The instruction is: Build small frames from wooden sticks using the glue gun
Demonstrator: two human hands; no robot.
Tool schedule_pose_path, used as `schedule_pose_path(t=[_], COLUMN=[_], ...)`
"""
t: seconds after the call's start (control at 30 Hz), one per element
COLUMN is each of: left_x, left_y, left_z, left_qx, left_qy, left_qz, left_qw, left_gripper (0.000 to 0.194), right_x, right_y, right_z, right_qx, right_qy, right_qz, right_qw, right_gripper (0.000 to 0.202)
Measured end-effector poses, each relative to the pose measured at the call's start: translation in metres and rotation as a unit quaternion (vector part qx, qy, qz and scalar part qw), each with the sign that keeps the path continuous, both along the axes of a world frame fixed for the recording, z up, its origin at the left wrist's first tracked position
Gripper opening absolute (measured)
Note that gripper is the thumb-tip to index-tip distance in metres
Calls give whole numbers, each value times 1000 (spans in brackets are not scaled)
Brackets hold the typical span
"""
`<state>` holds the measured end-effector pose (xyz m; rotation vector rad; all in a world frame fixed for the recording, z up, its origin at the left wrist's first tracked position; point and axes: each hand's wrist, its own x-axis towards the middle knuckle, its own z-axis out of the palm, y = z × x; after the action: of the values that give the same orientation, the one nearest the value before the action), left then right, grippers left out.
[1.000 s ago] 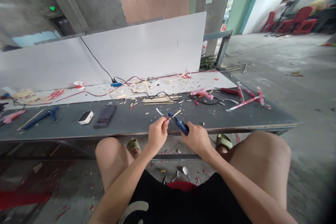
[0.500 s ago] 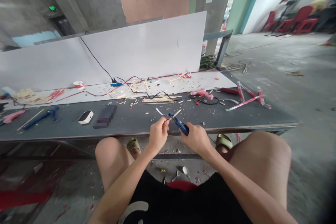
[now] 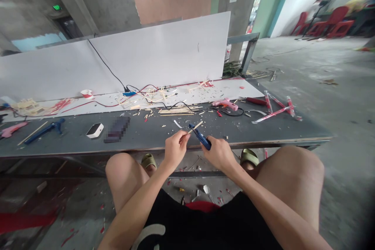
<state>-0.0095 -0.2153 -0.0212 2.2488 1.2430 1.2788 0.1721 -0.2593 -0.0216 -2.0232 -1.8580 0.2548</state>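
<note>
My left hand (image 3: 175,150) pinches the near end of a thin pale wooden stick (image 3: 198,124) between thumb and fingers, just above the table's front edge. Wrapped round a blue pliers-like cutter (image 3: 202,140) is my right hand (image 3: 219,154). The tool's head points up and to the left and meets the stick, which crosses it and sticks out beyond. Whether the jaws are closed on the wood is too small to tell. A narrow white strip (image 3: 177,124) lies on the tabletop a little beyond my left hand.
Several loose sticks (image 3: 178,111) lie behind my hands. A pink glue gun (image 3: 225,104) with a black cable and a red-and-white taped frame (image 3: 275,110) are to the right. Leftward are a dark phone-like object (image 3: 117,129), a white device (image 3: 95,130) and a blue tool (image 3: 43,132).
My left hand has shifted very slightly left. The stick and the blue pliers-like cutter stay held and crossed, almost in the same place.
</note>
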Motion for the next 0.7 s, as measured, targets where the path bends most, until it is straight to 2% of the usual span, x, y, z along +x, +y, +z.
schedule_pose_path(t=[0.3,0.53,0.7], left_x=[1,-1,-1], left_y=[0,0,1], left_z=[0,2,0], left_qx=[41,39,52], left_qy=[40,47,44], left_qz=[7,4,1], left_qw=[998,998,998], left_gripper=[30,37,34], right_x=[0,-1,-2], right_y=[0,-1,-1], right_z=[-2,1,0], right_qx=[6,6,11], right_qy=[30,44,43], right_qz=[-1,4,-1], right_qw=[1000,999,999], right_gripper=[22,21,21])
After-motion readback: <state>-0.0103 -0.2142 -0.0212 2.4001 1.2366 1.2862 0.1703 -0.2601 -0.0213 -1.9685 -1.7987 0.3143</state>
